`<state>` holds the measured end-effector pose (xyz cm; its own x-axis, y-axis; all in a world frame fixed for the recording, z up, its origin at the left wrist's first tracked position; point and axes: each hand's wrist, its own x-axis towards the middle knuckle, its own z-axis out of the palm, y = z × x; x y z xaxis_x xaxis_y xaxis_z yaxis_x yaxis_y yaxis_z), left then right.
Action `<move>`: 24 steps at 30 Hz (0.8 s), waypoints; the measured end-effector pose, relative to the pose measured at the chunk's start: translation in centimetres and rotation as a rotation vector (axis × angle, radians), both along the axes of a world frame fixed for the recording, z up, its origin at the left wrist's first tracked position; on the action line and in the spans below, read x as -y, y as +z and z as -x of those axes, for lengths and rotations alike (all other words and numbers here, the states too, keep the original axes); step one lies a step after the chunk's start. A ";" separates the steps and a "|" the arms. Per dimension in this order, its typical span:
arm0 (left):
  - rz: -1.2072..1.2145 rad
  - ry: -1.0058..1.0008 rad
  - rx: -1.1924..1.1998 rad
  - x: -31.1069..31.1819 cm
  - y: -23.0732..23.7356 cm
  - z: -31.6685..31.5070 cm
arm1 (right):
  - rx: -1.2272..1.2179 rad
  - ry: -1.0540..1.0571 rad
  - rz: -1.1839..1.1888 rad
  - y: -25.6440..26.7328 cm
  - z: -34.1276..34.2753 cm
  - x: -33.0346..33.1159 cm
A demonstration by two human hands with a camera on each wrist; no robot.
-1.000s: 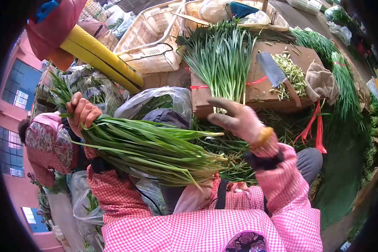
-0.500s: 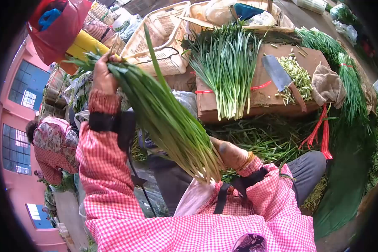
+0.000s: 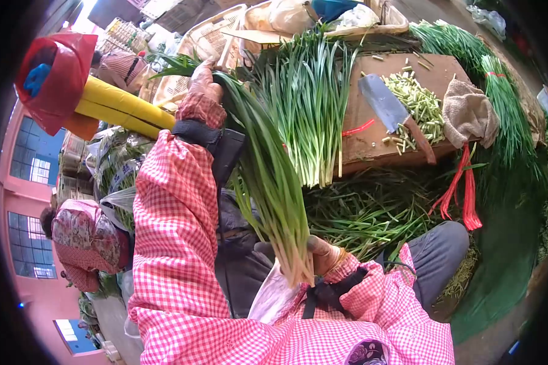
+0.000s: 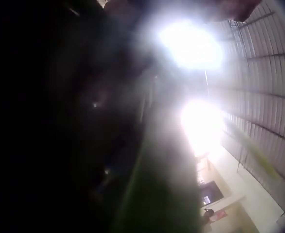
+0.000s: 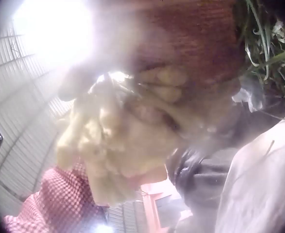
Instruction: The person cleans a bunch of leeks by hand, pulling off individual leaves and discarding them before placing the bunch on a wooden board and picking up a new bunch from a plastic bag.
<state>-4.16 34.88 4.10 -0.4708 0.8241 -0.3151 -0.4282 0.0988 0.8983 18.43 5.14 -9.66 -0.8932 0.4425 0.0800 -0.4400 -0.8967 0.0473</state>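
Observation:
A long bunch of green leafy stalks (image 3: 273,164) slants across the head view, pale ends down near the lap. My left hand (image 3: 206,80) grips its leafy end at the upper left. Around the pale stem ends curls my right hand (image 3: 323,254), partly hidden behind them. Close up in the right wrist view, the pale ends (image 5: 103,141) fill the middle, blurred by glare. A second leafy bunch (image 3: 313,115) lies on a brown board (image 3: 362,152), over a red tie (image 3: 359,128). The left wrist view is mostly dark, with glare.
On the board are a cleaver (image 3: 383,102), cut stem pieces (image 3: 414,100) and a cloth (image 3: 469,115). Red ties (image 3: 469,194) hang at its right. Crates (image 3: 396,24) stand behind, a yellow post (image 3: 119,109) at left. Loose leaves (image 3: 371,213) lie below the board.
The held bunch has swung from nearly level to steep. My left hand has moved up and right; my right hand, earlier raised and apart from the bunch, has come down to its pale ends.

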 end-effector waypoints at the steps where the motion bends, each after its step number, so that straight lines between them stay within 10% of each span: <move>1: -0.013 -0.001 0.021 -0.3 -0.5 -0.6 | -0.031 -0.024 0.096 -0.1 -0.2 0.1; 17: -0.087 -0.345 0.234 -11.1 -5.2 -5.1 | 0.474 -0.393 -0.061 -2.1 -4.9 -9.1; 24: -0.089 -0.345 -0.220 -12.3 -8.2 -5.0 | 0.704 -0.495 -0.083 -2.3 -3.7 -13.5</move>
<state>0.85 47.21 -4.09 -0.2103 0.9648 -0.1579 -0.1808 0.1204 0.9761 22.09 18.68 -11.97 -0.4525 0.8113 -0.3701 -0.6832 -0.5822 -0.4408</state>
